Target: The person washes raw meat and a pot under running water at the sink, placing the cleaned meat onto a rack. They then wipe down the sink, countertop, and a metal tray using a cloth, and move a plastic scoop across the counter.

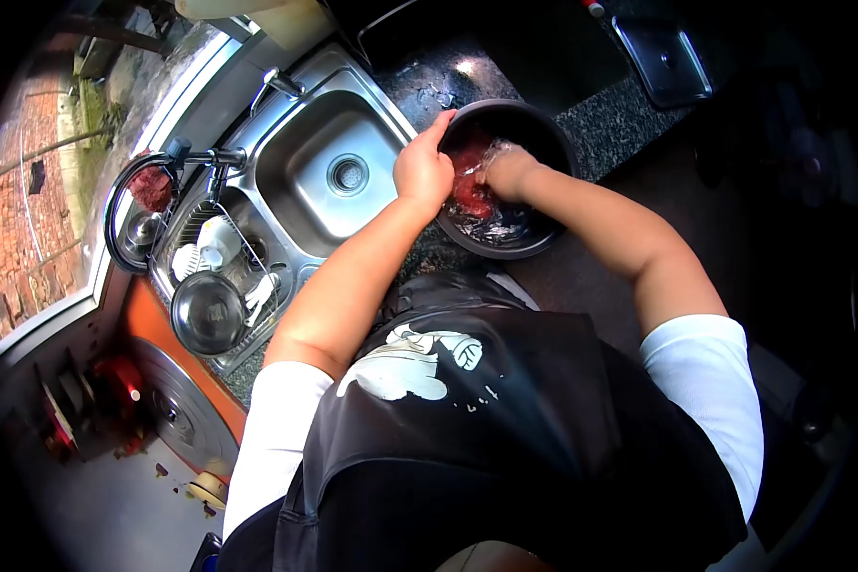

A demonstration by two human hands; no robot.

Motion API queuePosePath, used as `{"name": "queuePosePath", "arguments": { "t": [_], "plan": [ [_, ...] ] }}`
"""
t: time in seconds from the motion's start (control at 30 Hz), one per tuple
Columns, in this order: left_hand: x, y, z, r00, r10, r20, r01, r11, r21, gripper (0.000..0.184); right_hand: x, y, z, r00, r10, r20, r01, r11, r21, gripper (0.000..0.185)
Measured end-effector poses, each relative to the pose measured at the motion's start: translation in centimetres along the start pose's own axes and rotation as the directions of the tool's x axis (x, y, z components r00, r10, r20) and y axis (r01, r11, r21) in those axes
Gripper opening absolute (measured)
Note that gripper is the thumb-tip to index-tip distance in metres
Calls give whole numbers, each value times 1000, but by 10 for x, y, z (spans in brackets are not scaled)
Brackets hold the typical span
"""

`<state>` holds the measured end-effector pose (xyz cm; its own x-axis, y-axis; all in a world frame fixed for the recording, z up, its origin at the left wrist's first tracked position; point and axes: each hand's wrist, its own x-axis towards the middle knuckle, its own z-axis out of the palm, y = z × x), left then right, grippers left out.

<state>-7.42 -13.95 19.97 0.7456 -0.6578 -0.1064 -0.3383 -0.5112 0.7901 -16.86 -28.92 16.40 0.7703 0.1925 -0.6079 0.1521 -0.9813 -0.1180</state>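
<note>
The dark, round bowl (507, 251) is at the front of the speckled bench (596, 138), just beside the sink (389, 112), and its lower part overlaps the dark area in front, so how much of its base is supported cannot be told. The left hand (422, 173) grasps the sink-side rim, with a digit lying along the edge. The right hand (511, 173) reaches into the bowl, its fingers down among the glinting water (494, 229) and the red stuff (471, 195); whether they are clenched on it or released is hidden by the splash and blur. The red stuff lies toward the left-hand side of the bowl, and what it is cannot be made out; it looks soft, wet and loose, likely slippery, so a full cupped palm from beneath should hold it better than a pinch. The bowl looks stiff and sturdy, but with water in it, it is probably fairly heavy and apt to slop when tilted. Its wet rim could slide under one hand, so opposite sides of the rim, or one side and the base, would make the surest hold. Beyond the sink's basin, the rack (203, 212) carries white cups (219, 240) and a glass lid (207, 313), well apart from the bowl.
</note>
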Motion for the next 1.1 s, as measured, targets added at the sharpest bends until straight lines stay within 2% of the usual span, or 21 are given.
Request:
{"name": "queuePosePath", "arguments": {
  "t": [0.03,0.13,0.17,0.27,0.3,0.33,0.4,0.43,0.47,0.53,0.63,0.73,0.77,0.8,0.87,0.97,1.07,1.1],
  "plan": [
    [0,1,-1,999,-23,23,23,1000,-5,65,-2,5,1,999,15,30,-16,1000,24,30],
    [0,2,-2,999,-35,21,35,999,4,63,-18,7,5,980,-18,-200,-12,988,-151,32],
    [0,1,-1,999,-38,11,38,999,1,62,-17,4,-2,984,128,127,-118,990,-82,35],
    [-1,3,1,999,-53,-4,53,999,-13,62,-28,-1,3,975,116,188,-91,986,-138,40],
    [-1,3,0,998,-57,-7,57,998,-17,62,-34,0,4,982,95,164,-105,993,56,44],
    [-1,3,0,998,-64,-6,64,998,-18,62,-36,-4,5,967,135,218,-152,986,63,46],
    [-1,3,1,997,-78,-1,78,997,-21,62,-38,-10,2,964,4,267,-34,994,108,48],
    [0,2,2,997,-77,2,77,997,-24,62,-39,-19,0,957,63,285,-106,985,138,49],
    [1,1,3,997,-76,7,76,997,-27,62,-38,-23,-5,919,49,390,-141,967,213,52],
    [2,-2,4,998,-69,13,69,997,-39,62,-28,-30,14,969,62,240,-92,989,115,49],
    [1,-3,4,999,-48,16,49,996,-73,62,-10,-34,9,964,1,267,4,1000,-19,46],
    [3,-3,1,999,-38,23,40,994,-105,62,-1,-18,3,993,60,106,-59,998,-10,45],
    [2,-2,0,999,-39,33,42,994,-103,62,0,-14,1,986,95,134,-81,991,-109,46],
    [3,-1,-1,998,-38,41,42,994,-103,62,-5,-10,2,997,74,-10,-74,997,-15,45],
    [2,-2,1,1000,-23,12,24,997,-73,62,-11,-5,1,984,170,46,-171,985,12,43],
    [-3,0,1,999,-40,-24,39,998,-55,61,-13,3,10,948,247,199,-230,968,-103,39],
    [-2,0,2,996,-71,-55,68,996,-62,60,-28,0,14,947,171,271,-155,985,-80,37],
    [-2,1,1,994,-93,-53,89,994,-70,60,-32,-5,18,963,130,236,-113,990,-86,37]
  ]
}}
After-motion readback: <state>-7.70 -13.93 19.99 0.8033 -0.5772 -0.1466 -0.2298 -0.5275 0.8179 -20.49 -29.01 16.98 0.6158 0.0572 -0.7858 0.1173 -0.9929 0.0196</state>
